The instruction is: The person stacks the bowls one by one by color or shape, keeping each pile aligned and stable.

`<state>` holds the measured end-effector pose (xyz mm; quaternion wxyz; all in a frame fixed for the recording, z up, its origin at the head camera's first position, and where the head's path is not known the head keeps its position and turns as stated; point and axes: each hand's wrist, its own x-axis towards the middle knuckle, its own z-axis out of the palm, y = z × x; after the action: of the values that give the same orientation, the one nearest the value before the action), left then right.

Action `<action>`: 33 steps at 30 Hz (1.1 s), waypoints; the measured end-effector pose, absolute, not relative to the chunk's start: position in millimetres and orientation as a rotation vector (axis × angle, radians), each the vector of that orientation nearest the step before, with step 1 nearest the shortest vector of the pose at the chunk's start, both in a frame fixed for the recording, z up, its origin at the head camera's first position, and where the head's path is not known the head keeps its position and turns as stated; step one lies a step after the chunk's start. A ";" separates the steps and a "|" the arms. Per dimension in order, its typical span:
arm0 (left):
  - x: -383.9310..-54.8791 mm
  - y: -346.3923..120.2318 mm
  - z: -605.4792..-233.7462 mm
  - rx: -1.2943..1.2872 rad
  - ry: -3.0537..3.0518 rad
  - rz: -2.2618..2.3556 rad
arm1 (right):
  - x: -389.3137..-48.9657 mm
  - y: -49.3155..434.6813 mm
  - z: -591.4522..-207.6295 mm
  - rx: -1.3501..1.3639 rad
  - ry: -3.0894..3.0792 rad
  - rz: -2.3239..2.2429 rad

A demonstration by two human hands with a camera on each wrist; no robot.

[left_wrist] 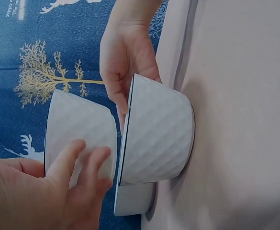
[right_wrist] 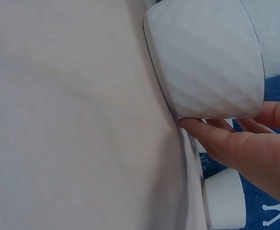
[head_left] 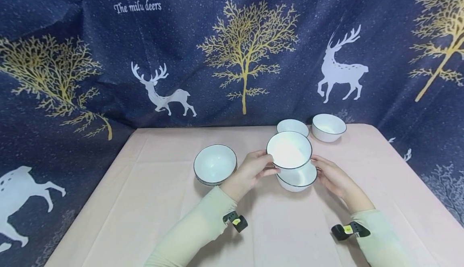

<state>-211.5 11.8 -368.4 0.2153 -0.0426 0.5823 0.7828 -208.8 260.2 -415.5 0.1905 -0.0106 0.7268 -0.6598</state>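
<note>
My left hand (head_left: 251,168) grips a white bowl (head_left: 289,150) with a dark rim, thumb at the rim and fingers along its dimpled outside. This bowl is held above a second bowl, also white with a dark rim, the lower bowl (head_left: 298,179), which rests on the table. The left wrist view shows a gap between the lower bowl's rim and the upper bowl's base. On the lower bowl's right side, my right hand (head_left: 333,176) holds its wall, with fingers reaching from near the base up toward the rim, as the right wrist view shows.
Stacked white bowls (head_left: 215,164) stand to the left on the pink-covered table (head_left: 159,202). Behind the held bowls are a white bowl (head_left: 293,126), partly hidden, and a ribbed white bowl (head_left: 329,129) near the back edge. A dark blue printed cloth (head_left: 181,49) hangs behind the table.
</note>
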 end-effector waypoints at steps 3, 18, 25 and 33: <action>-210.8 12.7 -368.7 -0.104 1.637 2.144 | -208.8 260.7 -415.1 -0.027 2.065 -1.846; -212.0 18.2 -374.0 -0.080 1.671 2.061 | -209.3 259.1 -416.1 -0.056 2.172 -1.814; -214.2 18.3 -376.5 -0.031 1.719 2.054 | -210.2 259.5 -416.2 -0.048 2.165 -1.820; -214.7 20.5 -375.8 -0.031 1.821 1.990 | -208.9 260.5 -417.1 -0.062 2.167 -1.809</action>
<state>-214.7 20.5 -375.8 0.2203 -0.0114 0.6585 0.7196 -208.9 260.5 -417.1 0.1586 -0.0215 0.7577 -0.6326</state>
